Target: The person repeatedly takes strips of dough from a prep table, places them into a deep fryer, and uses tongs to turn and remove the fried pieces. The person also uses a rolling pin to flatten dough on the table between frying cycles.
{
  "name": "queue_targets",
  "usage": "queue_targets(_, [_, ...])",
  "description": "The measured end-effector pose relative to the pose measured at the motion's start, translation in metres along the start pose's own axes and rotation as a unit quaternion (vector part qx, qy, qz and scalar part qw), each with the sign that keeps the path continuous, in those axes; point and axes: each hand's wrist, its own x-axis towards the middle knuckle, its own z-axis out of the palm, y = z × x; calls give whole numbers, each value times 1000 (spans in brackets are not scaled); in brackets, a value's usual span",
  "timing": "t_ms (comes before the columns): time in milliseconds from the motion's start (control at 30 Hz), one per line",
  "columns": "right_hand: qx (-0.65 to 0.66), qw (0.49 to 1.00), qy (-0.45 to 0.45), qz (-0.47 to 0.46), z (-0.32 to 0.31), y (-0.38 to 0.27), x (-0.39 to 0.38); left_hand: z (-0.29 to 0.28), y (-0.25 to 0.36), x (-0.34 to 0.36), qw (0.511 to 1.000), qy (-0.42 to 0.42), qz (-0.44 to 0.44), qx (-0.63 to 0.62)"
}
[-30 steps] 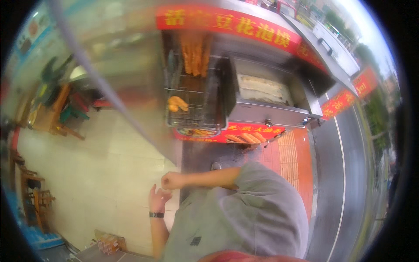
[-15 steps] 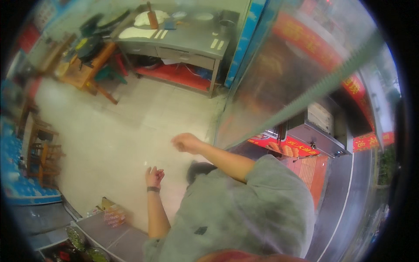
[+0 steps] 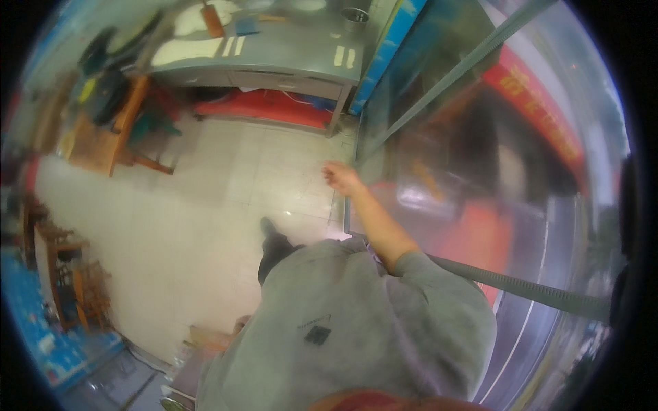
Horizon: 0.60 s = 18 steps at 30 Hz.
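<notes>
My right hand [image 3: 340, 177] is raised at the middle, loosely open and empty, its fingers slightly bent, beside a transparent door panel [image 3: 439, 192] with grey ribbed edge strips [image 3: 466, 61]. My left hand [image 3: 241, 323] is low at my left side, mostly hidden behind my body, so its fingers are unclear. My dark shoe [image 3: 267, 225] is on the pale tiled floor [image 3: 205, 205].
A steel worktable [image 3: 274, 55] holds dough [image 3: 188, 51], a rolling pin [image 3: 211, 22] and a pot [image 3: 355, 15]. A wooden table [image 3: 96, 144] with dark items stands left, wooden chairs [image 3: 89, 294] lower left. Beyond the panel are a red banner [image 3: 534, 103] and roadway.
The view has swung from the street fryer toward the indoor worktable, and the panel now fills the right. My right hand has moved rightward and up; my left hand has dropped mostly out of sight.
</notes>
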Motion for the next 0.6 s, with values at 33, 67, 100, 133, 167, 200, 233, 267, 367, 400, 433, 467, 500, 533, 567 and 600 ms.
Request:
queue_targets(33, [1,998,57,5,-12,-8,11,-32,14,18,994,-3,34,108])
queue_targets(67, [-5,996,83,14,-25,-21,15,-69,34,38,975,-1,71,212])
queue_targets(100, [-12,993,111,25,-42,-32,12,-105,59,57,945,4,106,308])
queue_targets(133, [-26,990,132,36,-49,-42,10,-137,87,82,910,18,138,391])
queue_targets(167, [-41,988,148,24,-49,-52,10,-173,125,106,871,39,164,461])
queue_targets(200, [-52,984,171,13,-44,-72,9,-218,170,122,829,60,186,524])
queue_targets(233, [-62,980,191,2,-42,-86,8,-256,216,142,803,90,195,557])
queue_targets(267, [-83,976,200,6,-35,-101,17,-291,235,199,855,131,174,470])
queue_targets(367, [-145,958,247,1,-37,-145,49,-376,383,220,792,235,318,466])
queue_targets(400, [-167,954,248,-9,-39,-161,67,-392,434,213,841,222,298,393])
queue_targets(433, [-189,951,244,-20,-45,-182,89,-393,476,210,913,188,300,203])
queue_targets(467, [-218,946,237,-36,-48,-205,116,-394,517,205,938,145,310,-55])
queue_targets(500, [-248,941,224,-53,-49,-231,150,-395,556,201,904,124,312,-264])
queue_targets(533, [-280,932,214,-83,-53,-255,190,-391,590,198,904,95,323,-265])
queue_targets(567, [-312,921,204,-113,-54,-280,230,-386,623,195,903,65,332,-266])
queue_targets(600, [-383,891,206,-135,-45,-312,267,-378,654,184,905,53,327,-268])
